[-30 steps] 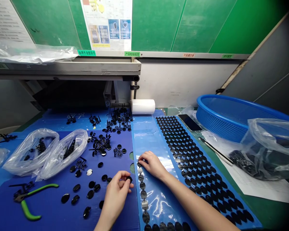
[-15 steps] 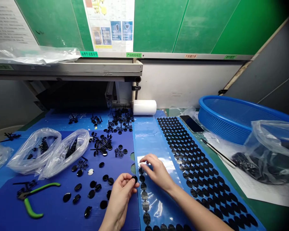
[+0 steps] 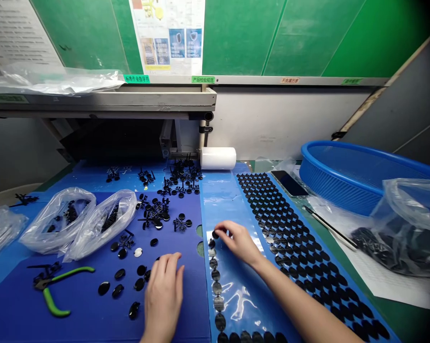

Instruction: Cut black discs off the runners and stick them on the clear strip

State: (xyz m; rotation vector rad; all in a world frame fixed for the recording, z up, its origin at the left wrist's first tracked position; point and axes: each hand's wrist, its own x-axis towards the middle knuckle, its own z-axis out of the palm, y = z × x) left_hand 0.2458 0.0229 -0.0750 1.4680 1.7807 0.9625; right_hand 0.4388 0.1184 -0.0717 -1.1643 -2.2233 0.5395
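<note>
My right hand (image 3: pixel 238 239) rests on a clear film strip (image 3: pixel 232 297) and pinches a small black oval piece (image 3: pixel 215 234) at the top of a column of black ovals (image 3: pixel 215 288) stuck along the strip's left edge. My left hand (image 3: pixel 162 291) lies palm down on the blue board (image 3: pixel 93 324), fingers stretched forward. Its fingertips reach into the loose black ovals (image 3: pixel 120 275) scattered there, and it holds nothing I can see.
A sheet filled with rows of black ovals (image 3: pixel 295 243) lies right of the strip. Green-handled cutters (image 3: pixel 56 291), two plastic bags (image 3: pixel 79 221) and black sprues (image 3: pixel 158 209) sit left. A white roll (image 3: pixel 218 158), phone (image 3: pixel 290 183), blue basket (image 3: pixel 351 171) and another bag (image 3: pixel 411 231) are behind and right.
My left hand held a black oval up beside my right hand; now it lies flat among the loose ovals. My right hand now pinches an oval at the top of the column.
</note>
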